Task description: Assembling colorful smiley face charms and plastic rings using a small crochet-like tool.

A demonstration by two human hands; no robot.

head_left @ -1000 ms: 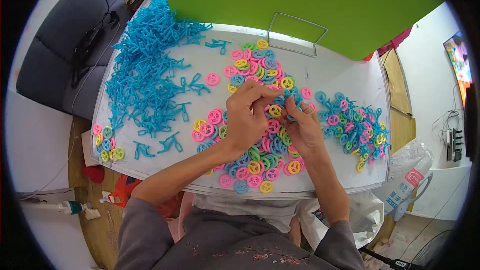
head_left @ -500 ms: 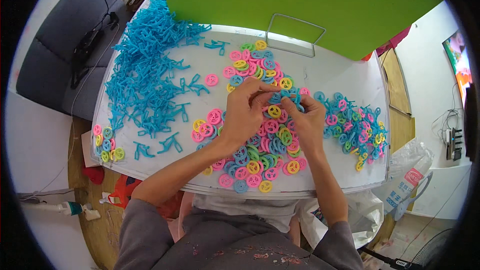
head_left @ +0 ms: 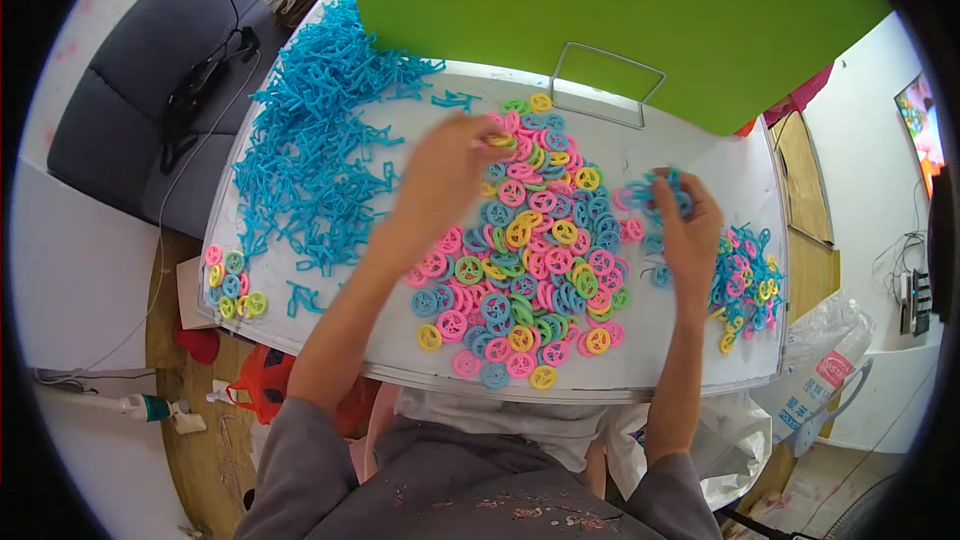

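Over the far-left part of a mound of small plastic wheels (head_left: 520, 230) in pink, blue, green and yellow, my left hand (head_left: 445, 180) is blurred, its fingers closed round a yellow wheel (head_left: 499, 141). My right hand (head_left: 692, 225) is to the right of the mound, thumb and fingers pinching a blue plastic piece with wheels on it (head_left: 672, 196). Just beyond its wrist lies a pile of blue frames fitted with coloured wheels (head_left: 745, 280). A large heap of bare blue frames (head_left: 320, 130) covers the left side of the table.
A small group of wheels (head_left: 235, 280) sits at the table's left corner. Behind the work stands a tall green panel (head_left: 620, 10) with a wire stand (head_left: 608, 85) before it. Clear plastic bags (head_left: 820, 365) hang at the right, beside the white table (head_left: 690, 365).
My hands were together over the wheels and are now apart. The left went left and away from me to the wheels; the right moved right with the blue piece.
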